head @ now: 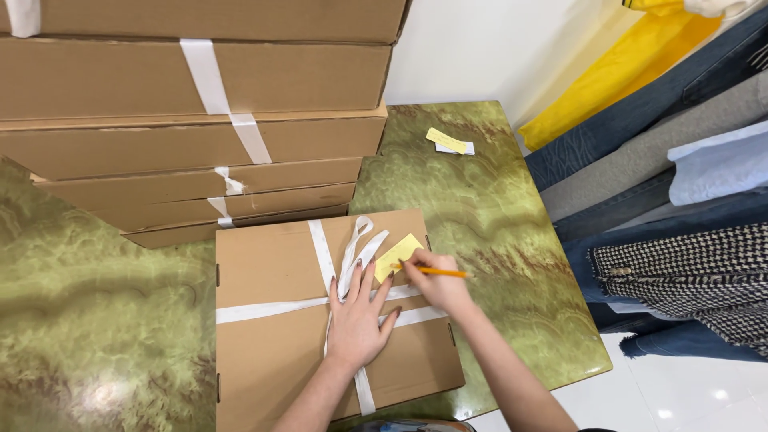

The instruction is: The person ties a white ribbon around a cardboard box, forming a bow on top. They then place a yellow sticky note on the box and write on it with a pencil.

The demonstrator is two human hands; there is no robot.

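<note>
green marbled table beneath; left hand flat, fingers spread, on ribbon-tied cardboard box; right hand pinches yellow pencil over yellow note.

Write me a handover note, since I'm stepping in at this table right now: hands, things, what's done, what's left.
Left hand: flat and open on the box, pressing beside the white ribbon.
Right hand: gripping a yellow pencil, tip at the yellow note lying on the box.
Box sits on the green table, in front of a stack of tied boxes; more notes lie farther back.
Done: box is tied crosswise with ribbon.
Left: any writing on the note is too small to tell; whether it is fixed to the box I cannot tell.
</note>
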